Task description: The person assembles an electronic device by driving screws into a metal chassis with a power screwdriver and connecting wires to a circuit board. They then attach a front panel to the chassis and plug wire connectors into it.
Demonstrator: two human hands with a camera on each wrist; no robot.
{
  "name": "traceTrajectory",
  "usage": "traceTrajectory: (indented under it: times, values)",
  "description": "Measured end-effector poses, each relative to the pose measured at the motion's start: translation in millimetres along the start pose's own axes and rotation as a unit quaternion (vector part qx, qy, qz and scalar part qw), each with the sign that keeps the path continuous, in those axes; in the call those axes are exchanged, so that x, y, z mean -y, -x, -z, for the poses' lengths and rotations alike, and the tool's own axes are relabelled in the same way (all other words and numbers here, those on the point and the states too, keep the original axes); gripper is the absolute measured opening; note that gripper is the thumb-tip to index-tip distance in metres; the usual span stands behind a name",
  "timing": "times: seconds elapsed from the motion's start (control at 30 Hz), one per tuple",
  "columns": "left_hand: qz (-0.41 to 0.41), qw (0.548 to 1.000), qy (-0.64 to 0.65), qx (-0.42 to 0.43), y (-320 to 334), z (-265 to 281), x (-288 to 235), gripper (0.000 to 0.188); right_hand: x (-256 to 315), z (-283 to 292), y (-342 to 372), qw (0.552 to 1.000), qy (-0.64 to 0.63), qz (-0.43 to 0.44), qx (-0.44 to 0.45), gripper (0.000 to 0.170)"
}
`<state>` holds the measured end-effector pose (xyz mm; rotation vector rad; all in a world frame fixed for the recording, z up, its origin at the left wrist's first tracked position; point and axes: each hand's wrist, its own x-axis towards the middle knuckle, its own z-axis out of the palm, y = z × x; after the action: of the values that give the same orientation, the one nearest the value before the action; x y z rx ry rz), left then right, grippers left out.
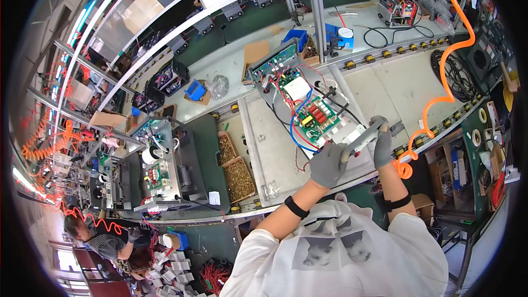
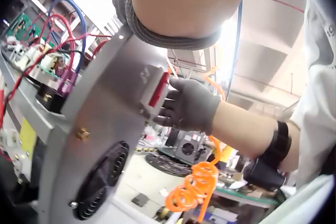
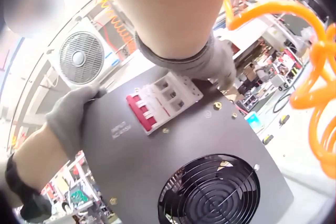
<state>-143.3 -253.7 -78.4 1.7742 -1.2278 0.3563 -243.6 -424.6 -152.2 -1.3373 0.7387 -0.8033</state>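
Note:
A grey metal end panel [image 3: 131, 155] carries a round black fan [image 3: 215, 198] and a white circuit breaker [image 3: 170, 98] with a red lever. My gloved left hand [image 1: 328, 166] grips one edge of this panel, thumb on the face side. At the opposite end, my gloved right hand [image 1: 382, 143] holds the panel by its edge, close to the breaker; in the left wrist view its fingers [image 2: 167, 111] reach in beside the red lever. Behind the panel lies an open chassis with a green circuit board [image 1: 316, 115], red and blue wires and a white block [image 1: 297, 89].
A coiled orange air hose [image 1: 404, 169] hangs right of my right hand. Cardboard boxes of brass-coloured hardware [image 1: 239, 179] stand to the left, near another open unit [image 1: 159, 159]. Roller strips [image 1: 385, 54] edge the bench. Another person [image 1: 110, 239] works at lower left.

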Motion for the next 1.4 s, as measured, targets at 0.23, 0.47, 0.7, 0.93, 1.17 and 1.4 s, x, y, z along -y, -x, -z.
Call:
traceTrajectory:
  times: [0.23, 0.47, 0.7, 0.93, 1.17, 1.4]
  values:
    - [0.002, 0.998, -0.060, 0.010, 14.2, 40.6, 38.5, 0.015, -10.6, -12.6, 45.2, 0.988, 0.144, 0.000, -0.049, 0.058]
    - [0.137, 0.990, 0.042, -0.007, 10.7, 94.0, 79.4, 0.007, 27.7, -51.3, 87.8, 0.950, 0.213, 0.171, 0.153, 0.052]
    - [0.053, 0.998, 0.040, -0.005, 9.6, 72.8, 78.1, 0.005, 5.3, -45.4, 84.6, 0.943, 0.255, 0.213, 0.033, 0.058]
    - [-0.043, 0.991, 0.126, 0.029, -14.0, -7.0, 47.3, 0.022, 7.4, -10.1, 72.0, 0.920, 0.276, 0.181, -0.210, 0.053]
    - [-0.127, 0.969, 0.200, 0.074, -53.5, -134.3, -4.8, 0.014, 19.9, 38.0, 130.5, 0.859, 0.480, 0.144, -0.103, 0.044]
    - [-0.060, 0.968, 0.153, 0.190, -44.1, -175.8, -34.2, 0.050, 21.7, 52.7, 148.3, 0.889, 0.433, 0.147, 0.021, 0.026]
